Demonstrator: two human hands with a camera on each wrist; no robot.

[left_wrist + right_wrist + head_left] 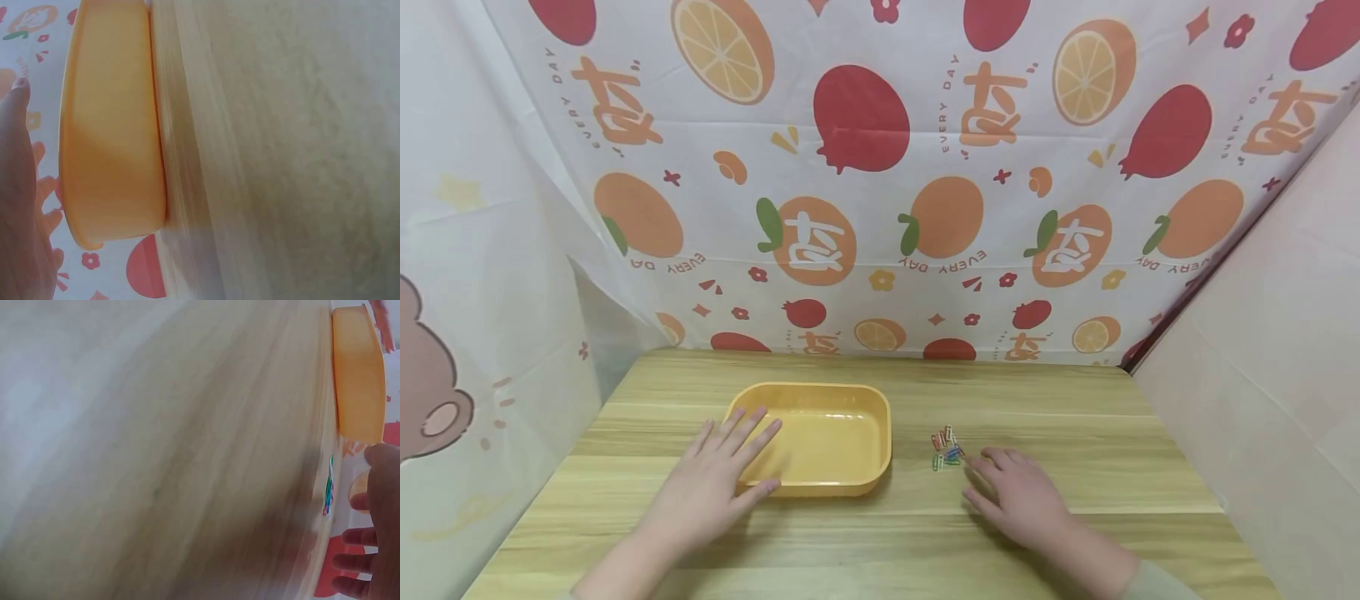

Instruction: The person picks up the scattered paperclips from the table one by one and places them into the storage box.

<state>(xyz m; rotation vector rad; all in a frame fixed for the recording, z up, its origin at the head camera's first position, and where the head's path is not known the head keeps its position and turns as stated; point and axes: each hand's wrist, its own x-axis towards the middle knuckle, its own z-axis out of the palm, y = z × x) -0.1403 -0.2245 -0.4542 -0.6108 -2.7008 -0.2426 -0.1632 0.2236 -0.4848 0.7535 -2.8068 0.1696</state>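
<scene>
A yellow plastic tray (835, 454) sits left of centre on the table. Over its left end my left hand (711, 483) is spread, fingers straight and holding nothing. The left wrist view has the tray's outer wall (115, 125) beside that hand (22, 206). Several small coloured paper clips (952, 454), among them red, white, blue and green ones, lie in a loose pile right of the tray. My right hand (1018, 500) hovers just right of the pile with relaxed fingers, its fingertips close to the clips. From the right wrist, the pile (329, 490) appears low against the wood.
The wood-grain table (865, 542) stretches under everything. A fruit-print cloth (880, 208) hangs along its back edge. Pale cloth walls stand at the left (497, 208) and right (1270, 350) sides.
</scene>
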